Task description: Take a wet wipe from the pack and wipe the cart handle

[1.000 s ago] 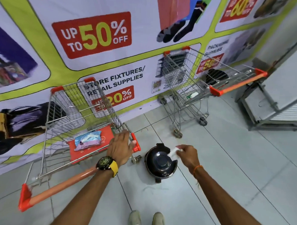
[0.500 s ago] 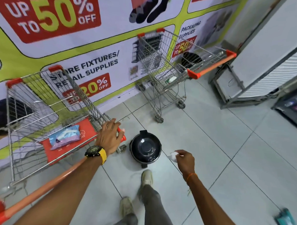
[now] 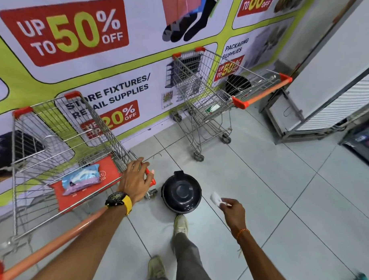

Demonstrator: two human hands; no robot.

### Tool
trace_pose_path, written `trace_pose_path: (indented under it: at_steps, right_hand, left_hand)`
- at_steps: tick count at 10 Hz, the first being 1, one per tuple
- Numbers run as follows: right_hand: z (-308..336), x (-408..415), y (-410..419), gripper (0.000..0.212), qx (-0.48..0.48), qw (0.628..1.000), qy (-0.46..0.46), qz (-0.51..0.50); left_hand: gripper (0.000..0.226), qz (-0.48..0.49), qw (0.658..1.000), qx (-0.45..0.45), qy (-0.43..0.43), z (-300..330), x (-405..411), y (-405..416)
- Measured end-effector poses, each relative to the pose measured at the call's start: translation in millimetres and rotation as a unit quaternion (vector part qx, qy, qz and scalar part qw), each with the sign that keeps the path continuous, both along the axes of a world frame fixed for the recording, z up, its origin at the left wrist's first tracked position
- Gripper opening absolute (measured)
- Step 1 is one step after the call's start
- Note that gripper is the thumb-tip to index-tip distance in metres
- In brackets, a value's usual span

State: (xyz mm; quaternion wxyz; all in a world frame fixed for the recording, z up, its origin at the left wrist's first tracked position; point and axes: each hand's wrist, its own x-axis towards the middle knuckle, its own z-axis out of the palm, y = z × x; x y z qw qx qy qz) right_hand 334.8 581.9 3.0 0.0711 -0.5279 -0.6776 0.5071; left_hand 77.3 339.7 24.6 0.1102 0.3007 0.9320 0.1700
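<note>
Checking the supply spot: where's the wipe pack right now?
In the head view, the wipe pack lies at lower left on the red child seat flap of the near cart, just left of the left hand.

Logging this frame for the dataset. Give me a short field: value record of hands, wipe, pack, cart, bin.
left hand: gripping the right end of the near cart's orange handle
right hand: fingers pinching a crumpled white wipe, held in the air right of the bin
wipe pack: lying on the red child-seat flap of the near cart
bin: black, lid shut, on the floor beside the cart
second cart: by the wall, untouched
</note>
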Motion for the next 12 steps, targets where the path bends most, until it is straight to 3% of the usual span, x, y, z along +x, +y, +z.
trace_pose_path:
  at_steps: [5, 6, 7, 8, 12]
  right_hand:
    - [-41.3, -63.5, 12.9, 0.018, 0.098, 0.993, 0.043, 0.049]
    - [-38.5, -77.6, 8.7, 0.016, 0.057, 0.996, 0.014, 0.074]
    - [-38.9, -86.2, 7.7, 0.035, 0.036, 0.985, -0.061, 0.156]
    - [-39.4, -87.6, 8.7, 0.037, 0.030, 0.976, -0.106, 0.186]
    - [-23.8, -81.2, 12.8, 0.040, 0.034, 0.978, -0.060, 0.198]
  left_hand:
    - [0.054, 0.010, 1.000, 0.000, 0.000, -1.0, 1.1, 2.0]
    - [0.055, 0.008, 1.000, -0.007, 0.000, -1.7, 0.7, 2.2]
    - [0.055, 0.008, 1.000, -0.004, 0.002, -3.3, -0.1, 2.4]
    - [0.053, 0.012, 1.000, -0.009, -0.007, -1.5, 0.2, 3.6]
    - [0.052, 0.010, 1.000, 0.004, 0.009, -7.6, -1.3, 7.7]
